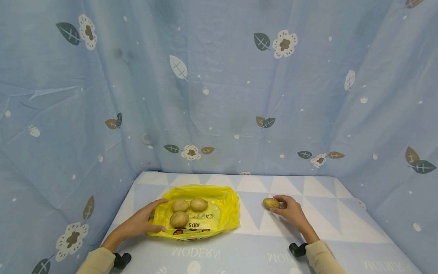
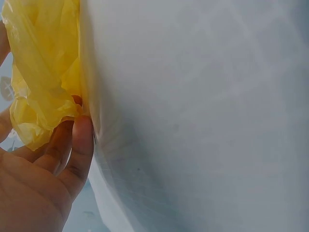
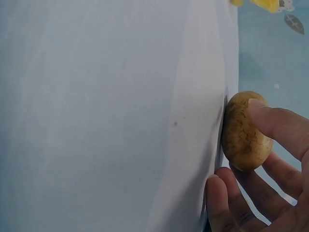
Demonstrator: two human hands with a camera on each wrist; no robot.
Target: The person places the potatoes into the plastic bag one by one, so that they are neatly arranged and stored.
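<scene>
On the right of the table, my right hand (image 1: 291,211) holds a potato (image 1: 271,203) between thumb and fingers. In the right wrist view the thumb lies over the potato's (image 3: 246,133) upper part, with the potato right at the tabletop. A yellow plastic bag (image 1: 230,213) lies spread with its mouth upward on the left. Three potatoes (image 1: 199,204) sit together in its left half. My left hand (image 1: 145,219) spans the bag's left end, thumb at the near rim and forefinger at the far rim. In the left wrist view its fingers touch the crumpled plastic (image 2: 46,92).
A pale cloth with triangles and printed letters covers the table (image 1: 246,243). A blue patterned curtain (image 1: 226,87) hangs behind it and along both sides. Black wrist mounts (image 1: 122,261) sit at both sleeves.
</scene>
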